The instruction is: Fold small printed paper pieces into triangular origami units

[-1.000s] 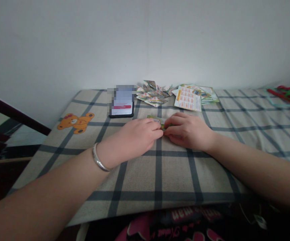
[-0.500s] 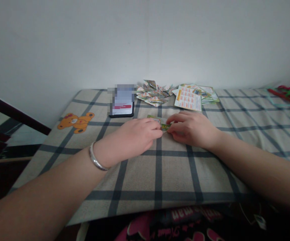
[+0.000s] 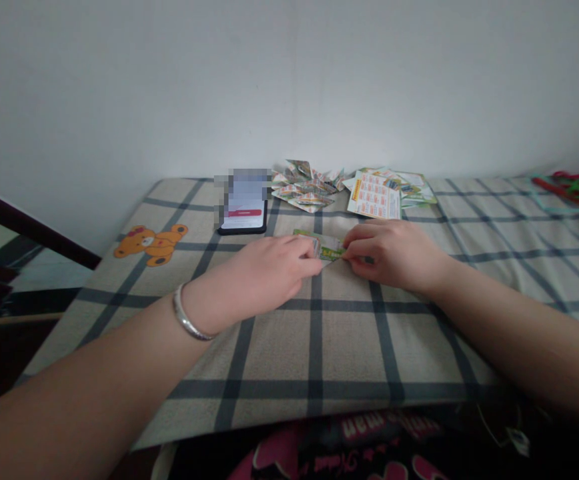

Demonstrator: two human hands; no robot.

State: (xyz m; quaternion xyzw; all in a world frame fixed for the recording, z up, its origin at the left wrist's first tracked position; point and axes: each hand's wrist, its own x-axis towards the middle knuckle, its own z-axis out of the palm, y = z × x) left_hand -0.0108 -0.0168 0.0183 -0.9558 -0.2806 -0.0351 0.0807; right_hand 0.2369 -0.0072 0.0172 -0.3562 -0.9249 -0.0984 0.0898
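A small green and white printed paper (image 3: 330,248) lies on the checked cloth between my two hands. My left hand (image 3: 274,270), with a silver bangle at its wrist, has its fingers closed on the paper's left part and hides some of it. My right hand (image 3: 392,253) pinches the paper's right corner between thumb and fingers. Just behind it lie a printed calendar sheet (image 3: 374,197) and a stack of similar sheets (image 3: 419,188). Several folded paper pieces (image 3: 307,187) are heaped beyond the paper.
A phone (image 3: 243,203) with a lit, partly blurred screen lies left of the folded pieces. An orange bear picture (image 3: 152,245) is on the checked tablecloth (image 3: 279,353) at left. Colourful strips in a clear container (image 3: 577,193) sit at far right. A wall (image 3: 289,87) rises behind.
My right hand has shifted slightly right, away from my left hand, and more of the green paper shows between them. My left hand has hardly moved.
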